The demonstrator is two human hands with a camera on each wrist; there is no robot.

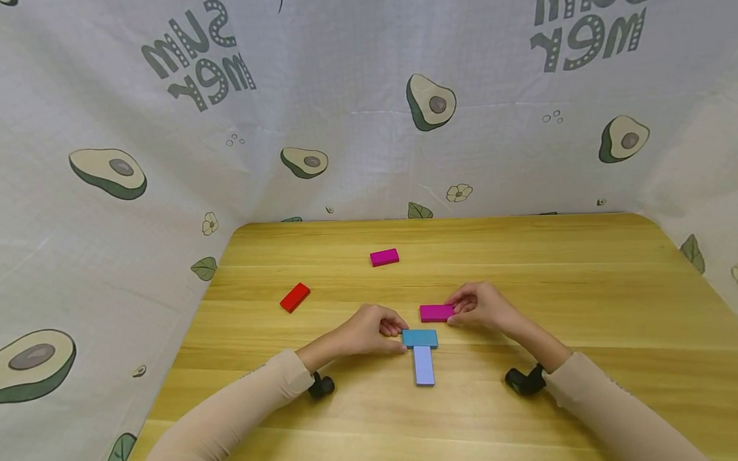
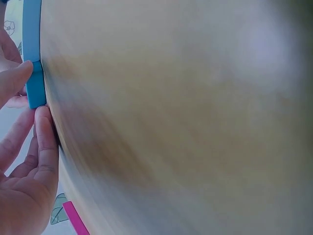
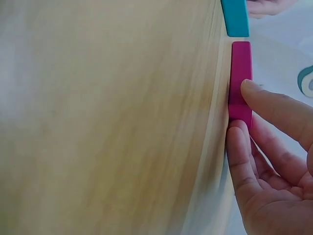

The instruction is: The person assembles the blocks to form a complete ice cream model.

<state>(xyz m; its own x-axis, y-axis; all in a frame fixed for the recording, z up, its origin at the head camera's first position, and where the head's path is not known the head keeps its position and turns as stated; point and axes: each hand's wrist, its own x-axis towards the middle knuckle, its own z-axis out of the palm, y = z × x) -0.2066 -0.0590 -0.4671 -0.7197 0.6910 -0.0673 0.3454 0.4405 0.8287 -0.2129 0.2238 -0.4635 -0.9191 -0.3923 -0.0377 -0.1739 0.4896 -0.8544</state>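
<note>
On the wooden table a blue block [image 1: 419,338] lies crosswise against the far end of a lavender block [image 1: 423,365], making a T. My left hand [image 1: 366,331] pinches the left end of the blue block between thumb and fingers; the left wrist view shows the thumb [image 2: 19,78] touching its side. Just beyond it, a magenta block [image 1: 434,313] lies flat with a small gap between the two. My right hand [image 1: 484,308] holds that block by its right end, thumb on one side and fingers at the end, as the right wrist view shows.
Farther back lies another magenta block [image 1: 385,258]. A red block [image 1: 295,297] sits at an angle to the left. Behind the table [image 1: 559,264] hangs a white cloth [image 1: 351,68] printed with avocados. Dark cameras are strapped at both wrists.
</note>
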